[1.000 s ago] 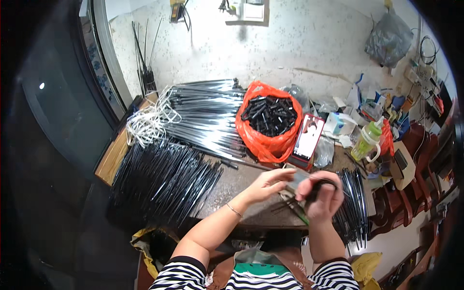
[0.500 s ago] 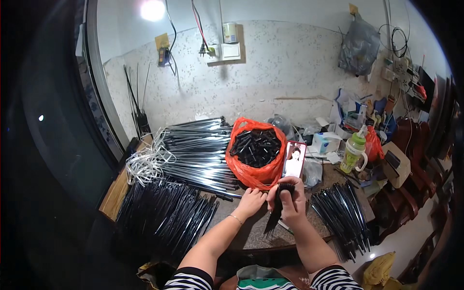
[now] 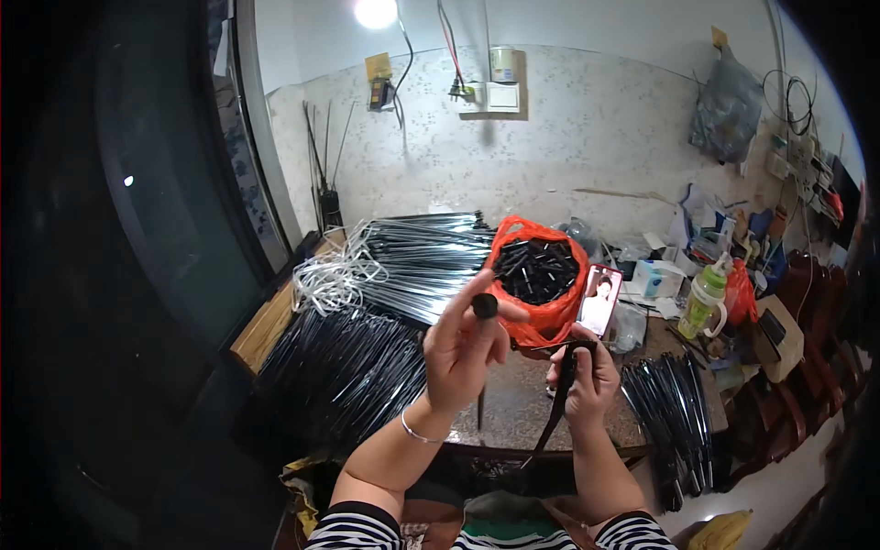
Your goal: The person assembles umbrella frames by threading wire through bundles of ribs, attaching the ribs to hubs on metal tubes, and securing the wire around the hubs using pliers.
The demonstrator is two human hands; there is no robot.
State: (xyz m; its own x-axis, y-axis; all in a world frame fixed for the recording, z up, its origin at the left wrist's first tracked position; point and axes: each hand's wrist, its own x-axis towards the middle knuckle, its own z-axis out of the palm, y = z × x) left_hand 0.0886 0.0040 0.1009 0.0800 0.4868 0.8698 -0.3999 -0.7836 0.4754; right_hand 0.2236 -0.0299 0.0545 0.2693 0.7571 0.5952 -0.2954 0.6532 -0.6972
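My left hand (image 3: pixel 456 357) is raised over the near edge of the table, its fingers closed around a dark rod with a round black end (image 3: pixel 485 306) that faces up. Part of a thin dark stick shows below that hand; whether it is the same piece I cannot tell. My right hand (image 3: pixel 591 390) grips a bunch of thin black strips (image 3: pixel 556 412) that hangs down toward the table edge. Just beyond the hands stands a red plastic bag (image 3: pixel 553 323), filled with short black tubes (image 3: pixel 539 271).
Shiny metal rods (image 3: pixel 422 266) lie left of the bag, beside white strips (image 3: pixel 335 280). Thin black rods are heaped at left (image 3: pixel 353 367), and another bundle (image 3: pixel 674 422) lies at right. A lit phone (image 3: pixel 600 298) leans by the bag, near a green-capped bottle (image 3: pixel 704 302).
My left hand has come up from the bag's front and now holds the round-ended black piece. The right hand keeps its black strips. The whole view has shifted, with things sitting further right.
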